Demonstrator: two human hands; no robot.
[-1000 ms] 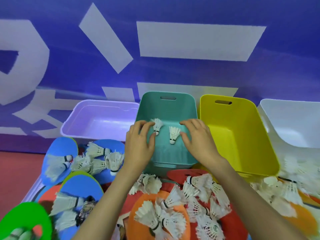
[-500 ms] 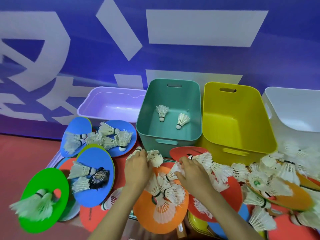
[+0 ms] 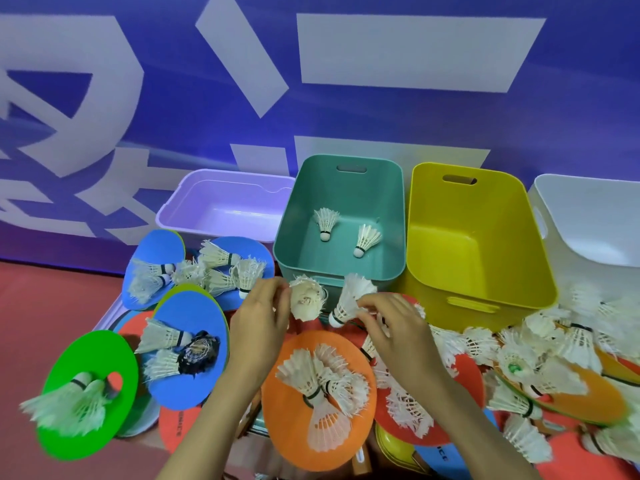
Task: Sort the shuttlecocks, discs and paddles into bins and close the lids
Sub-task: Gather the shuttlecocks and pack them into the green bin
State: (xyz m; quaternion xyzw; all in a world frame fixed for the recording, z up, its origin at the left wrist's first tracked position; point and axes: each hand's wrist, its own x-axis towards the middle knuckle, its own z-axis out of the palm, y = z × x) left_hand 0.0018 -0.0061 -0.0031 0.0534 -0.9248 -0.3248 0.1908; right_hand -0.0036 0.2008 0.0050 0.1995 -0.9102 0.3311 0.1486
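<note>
Shuttlecocks: my left hand [image 3: 258,318] pinches one [image 3: 306,299], my right hand [image 3: 391,323] another [image 3: 349,299], and next I carry both over into the teal bin [image 3: 341,268].

Red floor [image 3: 52,306] is carrying four open bins along the upper frame: lilac [image 3: 221,206], teal [image 3: 391,271], yellow [image 3: 485,282], white [image 3: 588,216]. Coloured discs [image 3: 187,393] and shuttlecocks [image 3: 162,337] are lying heaped below.

you have open room above the teal bin [image 3: 341,271], whose floor is bare around two shuttlecocks [image 3: 325,221], and the yellow bin [image 3: 481,271] beside it stands wide open, while heaped discs [image 3: 318,403] and loose shuttlecocks crowd every path below its near rim.
</note>
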